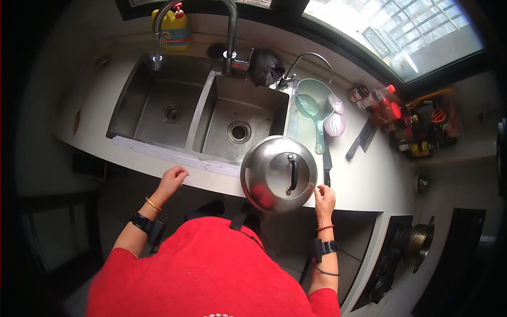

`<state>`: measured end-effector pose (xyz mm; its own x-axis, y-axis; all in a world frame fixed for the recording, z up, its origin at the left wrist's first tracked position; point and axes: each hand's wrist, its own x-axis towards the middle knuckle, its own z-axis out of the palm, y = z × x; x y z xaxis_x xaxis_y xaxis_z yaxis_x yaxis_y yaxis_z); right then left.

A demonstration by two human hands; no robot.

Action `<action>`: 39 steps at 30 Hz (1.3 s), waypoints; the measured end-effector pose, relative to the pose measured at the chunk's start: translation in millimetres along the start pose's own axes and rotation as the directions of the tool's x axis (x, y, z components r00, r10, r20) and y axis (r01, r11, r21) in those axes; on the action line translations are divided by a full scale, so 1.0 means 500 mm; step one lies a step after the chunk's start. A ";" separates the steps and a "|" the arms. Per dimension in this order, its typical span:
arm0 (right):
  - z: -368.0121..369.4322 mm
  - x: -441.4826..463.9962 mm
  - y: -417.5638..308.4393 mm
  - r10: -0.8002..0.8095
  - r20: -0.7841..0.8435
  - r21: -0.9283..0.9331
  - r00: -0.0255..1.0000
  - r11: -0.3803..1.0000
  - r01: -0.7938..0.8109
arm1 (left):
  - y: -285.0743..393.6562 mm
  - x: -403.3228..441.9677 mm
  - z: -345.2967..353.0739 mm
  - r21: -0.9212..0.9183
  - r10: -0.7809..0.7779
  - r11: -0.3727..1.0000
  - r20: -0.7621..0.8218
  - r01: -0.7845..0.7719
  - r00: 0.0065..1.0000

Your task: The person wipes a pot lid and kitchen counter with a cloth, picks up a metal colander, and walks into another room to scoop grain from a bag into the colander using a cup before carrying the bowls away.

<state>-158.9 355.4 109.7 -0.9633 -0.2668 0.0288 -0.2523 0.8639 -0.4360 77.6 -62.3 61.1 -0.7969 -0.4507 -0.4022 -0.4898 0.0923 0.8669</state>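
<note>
A round steel lid (256, 171) with a black handle (293, 175) lies at the counter's front, its near rim reaching past the edge. My right hand (326, 199) is right beside the lid's right rim, fingers bent and slightly apart; I cannot tell whether they touch it. Over the front edge before the sink, my left hand (173, 181) hangs with its fingers curled in and nothing visible in them. Behind the lid is a double steel sink (203, 113). A green strainer or ladle-like scoop (319, 137) rests right of it, over a knife (327, 169).
Halved purple onions (334, 125) and a cleaver (362, 138) lie to the right. Sauce bottles (388, 111) crowd the back right corner. Tall faucets (231, 37) rise behind the sink, near a yellow jug (174, 33) and a black bag (266, 67). A pot (419, 239) sits on the stove.
</note>
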 end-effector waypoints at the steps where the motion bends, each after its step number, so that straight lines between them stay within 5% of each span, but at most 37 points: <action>1: 0.001 0.007 0.022 0.010 0.031 -0.073 0.999 0.997 -0.008 | 0.018 0.007 0.023 0.130 0.104 0.986 0.037 -0.108 0.994; 4: 0.018 0.035 0.068 -0.011 -0.027 -0.280 1.000 0.960 0.003 | 0.096 0.017 0.095 0.303 0.330 0.879 0.173 -0.369 0.928; 8: 0.044 0.074 0.102 0.124 0.007 -0.310 0.992 0.944 -0.116 | 0.168 0.033 0.193 0.358 0.540 0.702 0.297 -0.616 0.788; 16: 0.060 0.082 0.158 0.179 0.054 -0.210 0.982 0.964 -0.164 | 0.252 0.015 0.311 0.507 0.536 0.591 0.334 -0.627 0.775; 20: -0.061 0.000 0.117 0.319 0.207 -0.064 0.925 0.948 -0.312 | 0.255 0.014 0.341 0.551 0.506 0.592 0.314 -0.588 0.803; 24: -0.143 -0.112 0.113 0.159 0.370 0.273 0.915 0.923 -0.271 | 0.259 0.024 0.360 0.579 0.492 0.583 0.307 -0.570 0.815; 26: -0.165 -0.138 0.116 -0.062 0.341 0.380 0.938 0.922 -0.077 | 0.264 0.029 0.372 0.603 0.458 0.575 0.322 -0.553 0.828; 29: -0.195 -0.163 0.083 0.078 0.488 0.383 0.869 0.876 -0.294 | 0.281 0.036 0.389 0.632 0.449 0.521 0.370 -0.575 0.813; 32: -0.207 -0.174 0.066 0.102 0.537 0.207 0.837 0.946 -0.248 | 0.300 0.040 0.407 0.657 0.445 0.462 0.410 -0.596 0.796; 35: -0.171 -0.181 0.051 -0.040 0.455 0.506 0.889 0.834 -0.221 | 0.293 0.047 0.416 0.676 0.457 0.416 0.423 -0.608 0.783; 38: -0.157 -0.179 0.031 0.016 0.527 0.442 0.850 0.849 -0.289 | 0.290 0.053 0.416 0.687 0.452 0.392 0.436 -0.612 0.778; 39: -0.136 -0.179 0.035 -0.034 0.450 0.409 0.892 0.896 -0.172 | 0.292 0.053 0.414 0.689 0.445 0.388 0.442 -0.612 0.779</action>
<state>-83.2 423.4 160.7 -0.8100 -0.4594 -0.3645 -0.0226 0.6456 -0.7634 -88.2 123.2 115.9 -0.9950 0.0820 -0.0575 0.0542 0.9235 0.3797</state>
